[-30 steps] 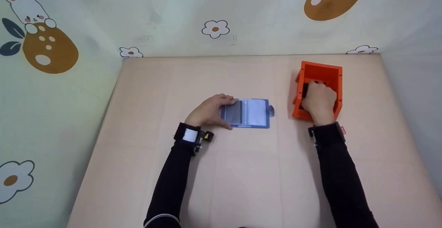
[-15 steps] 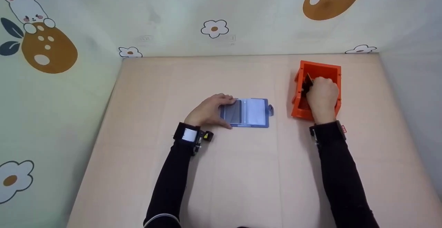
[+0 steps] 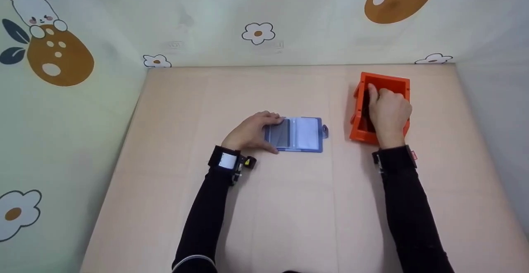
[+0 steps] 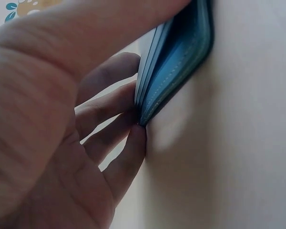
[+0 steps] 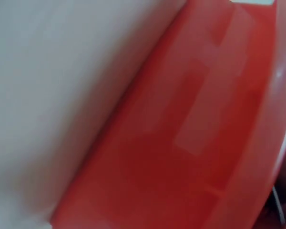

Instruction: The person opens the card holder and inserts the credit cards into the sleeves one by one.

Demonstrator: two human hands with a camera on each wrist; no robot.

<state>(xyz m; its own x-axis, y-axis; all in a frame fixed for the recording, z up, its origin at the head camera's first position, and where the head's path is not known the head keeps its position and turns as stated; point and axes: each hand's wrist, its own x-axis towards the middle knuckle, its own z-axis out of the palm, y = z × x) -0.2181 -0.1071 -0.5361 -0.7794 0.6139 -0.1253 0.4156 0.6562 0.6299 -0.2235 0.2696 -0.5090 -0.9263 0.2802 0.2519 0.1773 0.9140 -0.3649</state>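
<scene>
Left hand [image 3: 250, 131] grips the left edge of an open blue card holder [image 3: 306, 134], thumb at the near side, fingers at the far side. Right hand [image 3: 389, 114] is down in an orange plastic bin [image 3: 363, 136]; thumb straight, pointing to the table's far edge, other fingertips hidden, so cannot tell whether it grasps anything.

Card holder is on the table [image 3: 264, 207], about midway between its left and right edges, nearer the far edge. Spread opened out, left page greyish, right page pale, clasp tab [image 3: 325, 131] sticking out on the right toward the bin. Left wrist view: layered pages and cover fanned slightly apart between thumb and fingers.

Bin stands near the table's far right corner, apart from both edges, opening up. Dark contents [image 3: 365, 105] partly visible left of the right hand; too shadowed to identify. Right wrist view: mostly bin wall, plus a thin pale strip [image 5: 278, 205] at lower right, blurred.

Both arms in black sleeves, black wrist straps. Pale backdrop [image 3: 206, 25] with flowers and rabbits behind the far edge.
</scene>
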